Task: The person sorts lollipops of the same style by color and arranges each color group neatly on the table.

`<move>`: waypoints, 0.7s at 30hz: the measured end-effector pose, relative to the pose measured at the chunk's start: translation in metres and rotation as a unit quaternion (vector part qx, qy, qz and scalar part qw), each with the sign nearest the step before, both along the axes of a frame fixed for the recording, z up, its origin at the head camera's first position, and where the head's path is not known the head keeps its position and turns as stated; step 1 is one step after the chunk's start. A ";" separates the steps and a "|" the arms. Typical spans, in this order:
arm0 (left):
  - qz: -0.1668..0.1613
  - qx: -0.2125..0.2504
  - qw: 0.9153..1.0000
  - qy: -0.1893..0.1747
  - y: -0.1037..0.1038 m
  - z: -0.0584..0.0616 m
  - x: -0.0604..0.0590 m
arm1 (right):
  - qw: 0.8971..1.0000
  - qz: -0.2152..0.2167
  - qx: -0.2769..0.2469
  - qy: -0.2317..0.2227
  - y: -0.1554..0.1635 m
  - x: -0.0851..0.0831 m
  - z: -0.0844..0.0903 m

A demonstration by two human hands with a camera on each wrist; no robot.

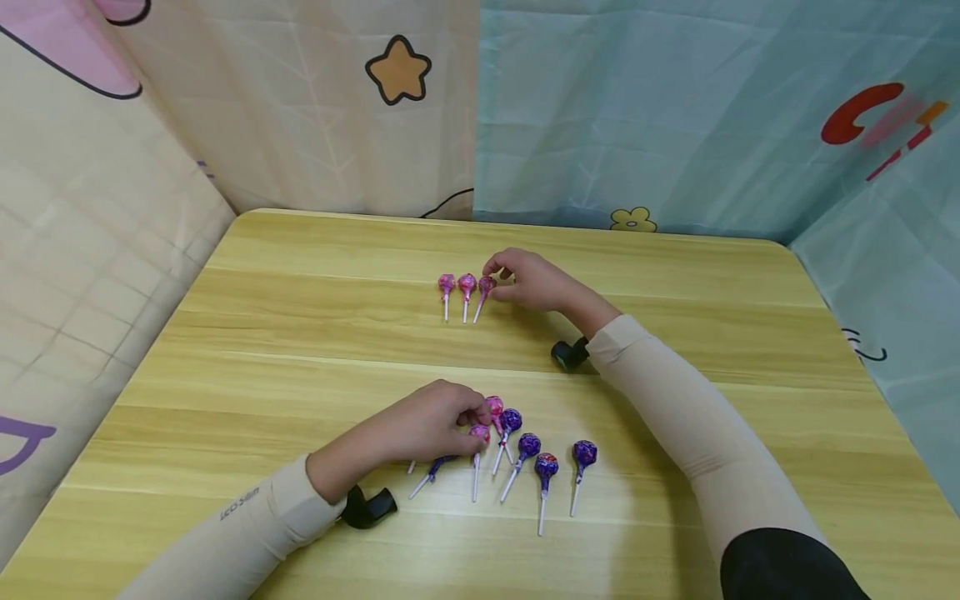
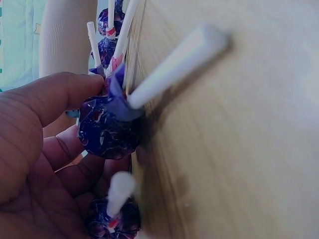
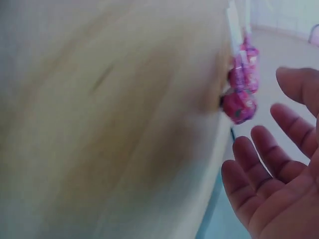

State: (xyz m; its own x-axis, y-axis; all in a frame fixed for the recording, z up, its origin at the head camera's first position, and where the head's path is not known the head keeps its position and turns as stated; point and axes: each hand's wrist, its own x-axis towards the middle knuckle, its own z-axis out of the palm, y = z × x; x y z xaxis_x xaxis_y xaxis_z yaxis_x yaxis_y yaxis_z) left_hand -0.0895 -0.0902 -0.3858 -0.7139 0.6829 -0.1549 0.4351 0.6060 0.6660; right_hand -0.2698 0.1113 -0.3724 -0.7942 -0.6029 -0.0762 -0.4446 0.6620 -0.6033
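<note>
Pink row: three pink lollipops (image 1: 467,287) are laid side by side toward the table's (image 1: 300,350) far edge, sticks toward the near edge.
Right hand (image 1: 528,280): fingers are relaxed and parted beside the third pink lollipop (image 3: 239,105); nothing is clasped.
Near cluster: purple lollipops (image 1: 545,465) and pink ones are strewn toward the near edge.
Left hand (image 1: 427,423): fingers are curled round a purple lollipop (image 2: 107,127) there.
Risk: the neat row could be knocked askew by the right fingers; neighbouring sticks could be dragged along by the left hand.

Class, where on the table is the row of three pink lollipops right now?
In the head view, the pink lollipops lie on the table's far middle, just left of the right hand.
</note>
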 end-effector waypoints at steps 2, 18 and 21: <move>0.000 0.000 1.000 -0.001 0.000 0.000 0.000 | 1.000 -0.005 0.008 -0.005 -0.002 -0.004 -0.002; 0.000 0.001 1.000 -0.012 0.000 0.003 -0.001 | 0.999 -0.034 0.014 -0.026 -0.009 -0.017 -0.009; 0.002 0.001 1.000 -0.010 0.000 0.003 -0.002 | 0.999 -0.035 0.015 -0.027 -0.010 -0.018 -0.010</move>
State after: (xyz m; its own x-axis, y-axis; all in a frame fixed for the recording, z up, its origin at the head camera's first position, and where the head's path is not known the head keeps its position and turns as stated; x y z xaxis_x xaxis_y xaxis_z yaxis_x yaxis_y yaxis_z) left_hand -0.0911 -0.0900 -0.3827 -0.7130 0.6811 -0.1669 0.4205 0.6057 0.6755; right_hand -0.2883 0.1016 -0.3821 -0.8291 -0.5421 -0.1368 -0.3637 0.7088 -0.6044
